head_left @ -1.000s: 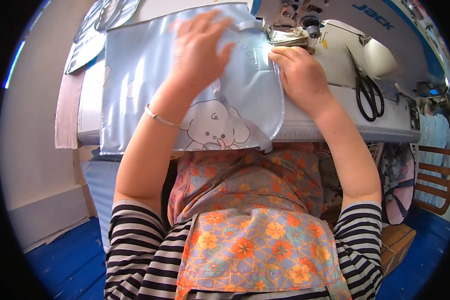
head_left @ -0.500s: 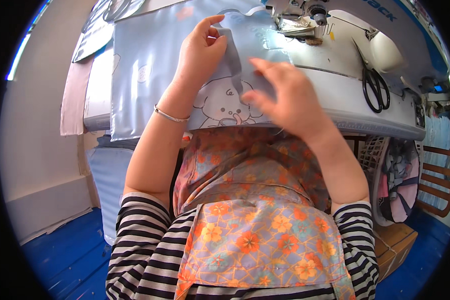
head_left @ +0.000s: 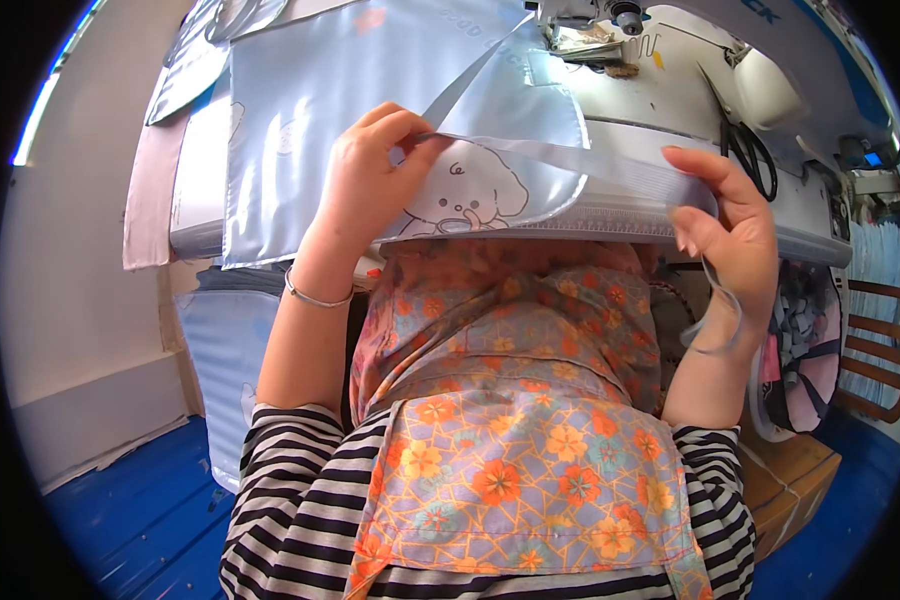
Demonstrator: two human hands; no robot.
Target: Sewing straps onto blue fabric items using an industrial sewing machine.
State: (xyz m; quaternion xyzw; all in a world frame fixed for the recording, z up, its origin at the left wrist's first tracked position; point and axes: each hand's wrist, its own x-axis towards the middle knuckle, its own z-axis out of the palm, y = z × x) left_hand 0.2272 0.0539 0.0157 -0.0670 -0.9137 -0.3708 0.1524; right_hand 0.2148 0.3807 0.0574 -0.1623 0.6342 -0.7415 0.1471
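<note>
A grey-blue fabric strap (head_left: pixel 600 165) runs from under the sewing machine's head (head_left: pixel 625 18) down to my left hand (head_left: pixel 382 170), then across to the right. My left thumb and fingers pinch it above the printed white puppy. Over at the right, my right hand (head_left: pixel 732 212) has the strap passing through its curved fingers, and a loose end loops down by the wrist. Beneath both lies a light blue, shiny fabric piece (head_left: pixel 310 190) with a curved, bound edge, spread on the machine table.
Black-handled scissors (head_left: pixel 748 160) lie on the white machine bed (head_left: pixel 660 100) beyond my right hand. A pile of small scraps (head_left: pixel 600 50) sits beside the needle area. Below right stands a basket of fabric pieces (head_left: pixel 800 345), above a cardboard box (head_left: pixel 795 485).
My left hand has come down toward me with the strap. My right hand has moved out to the right, drawing the strap out between the hands. The blue fabric has shifted slightly.
</note>
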